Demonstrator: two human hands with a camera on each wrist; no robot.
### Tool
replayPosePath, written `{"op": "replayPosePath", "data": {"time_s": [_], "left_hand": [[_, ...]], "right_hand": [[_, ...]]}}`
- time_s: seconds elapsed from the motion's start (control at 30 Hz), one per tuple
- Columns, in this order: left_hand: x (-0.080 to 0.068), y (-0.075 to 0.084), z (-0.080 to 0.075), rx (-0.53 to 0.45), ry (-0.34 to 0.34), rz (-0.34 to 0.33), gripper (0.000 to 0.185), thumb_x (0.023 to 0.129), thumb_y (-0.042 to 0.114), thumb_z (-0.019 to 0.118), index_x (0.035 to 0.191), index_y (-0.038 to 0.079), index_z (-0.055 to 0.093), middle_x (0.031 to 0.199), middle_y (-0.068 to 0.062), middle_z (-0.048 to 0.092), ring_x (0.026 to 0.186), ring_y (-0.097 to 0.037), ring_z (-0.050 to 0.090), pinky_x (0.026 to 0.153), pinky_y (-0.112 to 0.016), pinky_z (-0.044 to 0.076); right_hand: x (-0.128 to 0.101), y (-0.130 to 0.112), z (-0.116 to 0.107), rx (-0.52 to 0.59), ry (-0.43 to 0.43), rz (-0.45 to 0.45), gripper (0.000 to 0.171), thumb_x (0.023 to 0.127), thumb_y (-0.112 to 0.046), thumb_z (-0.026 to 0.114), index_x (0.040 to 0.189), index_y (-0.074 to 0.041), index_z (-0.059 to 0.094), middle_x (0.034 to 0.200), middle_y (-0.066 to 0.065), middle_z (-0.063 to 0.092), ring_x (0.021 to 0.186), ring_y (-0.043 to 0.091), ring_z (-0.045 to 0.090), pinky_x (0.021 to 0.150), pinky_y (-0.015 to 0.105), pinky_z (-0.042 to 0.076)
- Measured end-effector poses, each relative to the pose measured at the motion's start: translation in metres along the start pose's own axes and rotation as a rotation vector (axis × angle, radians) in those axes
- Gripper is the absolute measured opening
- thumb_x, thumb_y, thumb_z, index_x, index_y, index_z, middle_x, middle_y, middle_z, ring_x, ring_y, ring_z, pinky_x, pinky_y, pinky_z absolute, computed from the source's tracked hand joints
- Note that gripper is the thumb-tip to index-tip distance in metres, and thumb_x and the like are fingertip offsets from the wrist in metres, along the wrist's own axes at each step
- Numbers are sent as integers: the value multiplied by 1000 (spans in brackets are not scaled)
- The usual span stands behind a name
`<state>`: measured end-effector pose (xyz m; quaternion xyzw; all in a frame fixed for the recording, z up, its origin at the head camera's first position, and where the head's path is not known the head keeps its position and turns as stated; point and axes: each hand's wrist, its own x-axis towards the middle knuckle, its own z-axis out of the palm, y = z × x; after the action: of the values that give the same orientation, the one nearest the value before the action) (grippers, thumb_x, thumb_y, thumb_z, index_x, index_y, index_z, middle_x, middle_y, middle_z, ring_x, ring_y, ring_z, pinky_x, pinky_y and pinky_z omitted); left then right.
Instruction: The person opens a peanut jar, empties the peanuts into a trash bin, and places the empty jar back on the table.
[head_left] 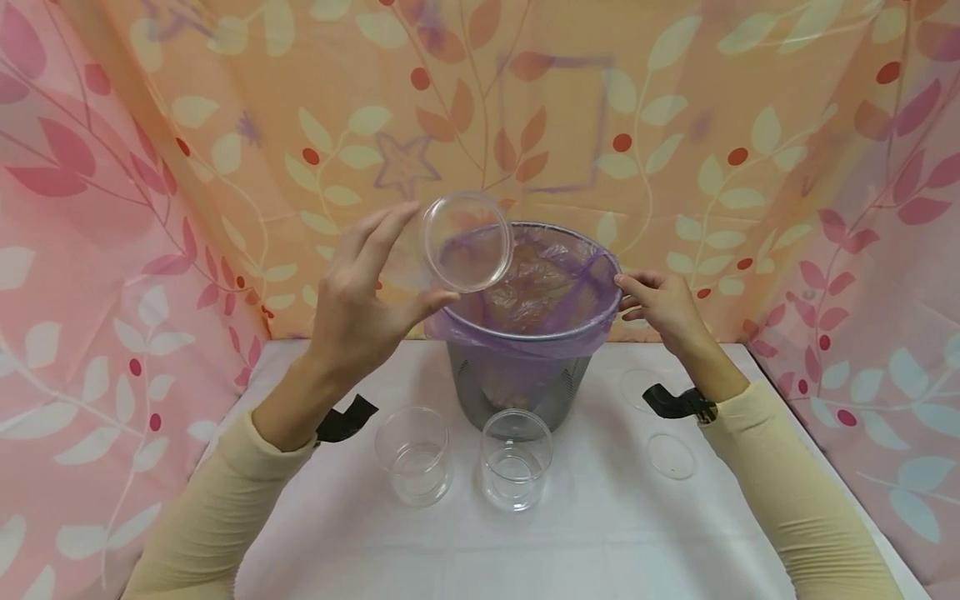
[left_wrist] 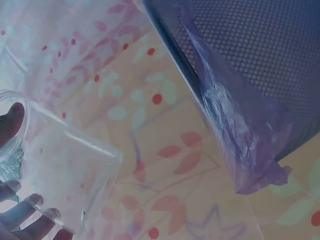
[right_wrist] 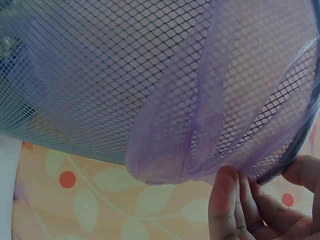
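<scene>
At centre of the desk, white-covered: one mesh wastebasket, lined with a purple bag whose edge folds over the rim. Left hand, raised at about 10 o'clock from the basket: grip closed round one clear plastic cup, thumb beneath and fingers above, cup tilted with its mouth facing the camera, just over the basket's left rim; the left wrist view shows fingertips against the cup's wall. Right hand, at 3 o'clock from the basket: grip narrow, fingers curled onto the bag-covered rim; the right wrist view shows fingertips pressed to the folded bag edge over the mesh. At 6 o'clock from the basket: two clear cups, upright, one left, one right, near each other but apart. At 4 o'clock: two clear round lids, one nearer the basket, one closer to the viewer, lying flat. Backdrop: leaf-patterned cloth.
</scene>
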<state>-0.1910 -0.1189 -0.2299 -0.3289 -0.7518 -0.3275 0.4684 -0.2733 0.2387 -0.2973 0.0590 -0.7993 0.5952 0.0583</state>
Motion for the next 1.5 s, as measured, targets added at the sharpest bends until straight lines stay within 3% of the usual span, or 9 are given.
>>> {"op": "replayPosePath", "data": {"time_s": [0.27, 0.37, 0.5, 0.77, 0.9, 1.03, 1.3, 1.5], "left_hand": [[-6, 9, -1, -53, -12, -16, 83, 61, 17, 93, 133, -1, 55, 129, -18, 61, 122, -30, 56, 104, -37, 46], [-9, 11, 0, -57, -21, -22, 84, 61, 17, 93, 133, -3, 53, 130, -18, 60, 113, -30, 60, 101, -37, 47], [-14, 13, 3, -78, -26, -35, 85, 61, 17, 93, 132, -4, 53, 128, -18, 61, 100, -30, 65, 93, -36, 51], [-24, 19, 13, -187, -37, -58, 86, 58, 13, 94, 131, -5, 53, 125, -19, 63, 109, -29, 63, 95, -34, 53], [-30, 22, 18, -191, -40, -57, 88, 56, 13, 94, 132, -5, 53, 125, -20, 63, 110, -30, 62, 98, -31, 49], [-38, 25, 25, -188, -59, -64, 87, 57, 15, 94, 131, -6, 54, 121, -20, 64, 105, -29, 60, 91, -31, 51], [-54, 28, 38, -257, -97, -135, 86, 59, 17, 93, 131, -4, 53, 120, -17, 65, 105, -29, 63, 90, -32, 54], [-65, 33, 47, -335, -131, -199, 85, 61, 14, 92, 133, -2, 52, 122, -17, 65, 104, -29, 64, 93, -30, 53]], "right_hand": [[1, 0, 0, 42, -4, 1, 35, 96, -27, 62, 110, 5, 61, 75, -16, 67, 66, 4, 66, 62, 20, 57], [1, 0, 0, 47, -3, -2, 30, 96, -27, 62, 106, 1, 63, 75, -16, 66, 66, 4, 66, 61, 20, 57], [2, 0, 1, 36, -2, -10, 34, 96, -27, 61, 109, 5, 61, 75, -16, 66, 66, 4, 66, 61, 20, 57], [1, 1, 1, 22, -7, -13, 42, 97, -27, 60, 114, 11, 57, 75, -17, 65, 65, 4, 66, 61, 20, 57], [1, 0, 1, 22, -4, -12, 43, 97, -28, 60, 115, 11, 56, 75, -17, 65, 65, 3, 65, 61, 20, 57], [0, 1, 1, 29, -1, -12, 42, 97, -27, 60, 115, 10, 57, 74, -17, 66, 65, 3, 65, 61, 20, 57], [0, 4, -1, 42, -10, -1, 35, 96, -27, 61, 112, 4, 59, 76, -16, 66, 66, 4, 66, 62, 21, 58], [0, 3, -1, 33, -7, 0, 42, 97, -28, 61, 117, 8, 57, 76, -17, 66, 66, 4, 66, 62, 21, 58]]}}
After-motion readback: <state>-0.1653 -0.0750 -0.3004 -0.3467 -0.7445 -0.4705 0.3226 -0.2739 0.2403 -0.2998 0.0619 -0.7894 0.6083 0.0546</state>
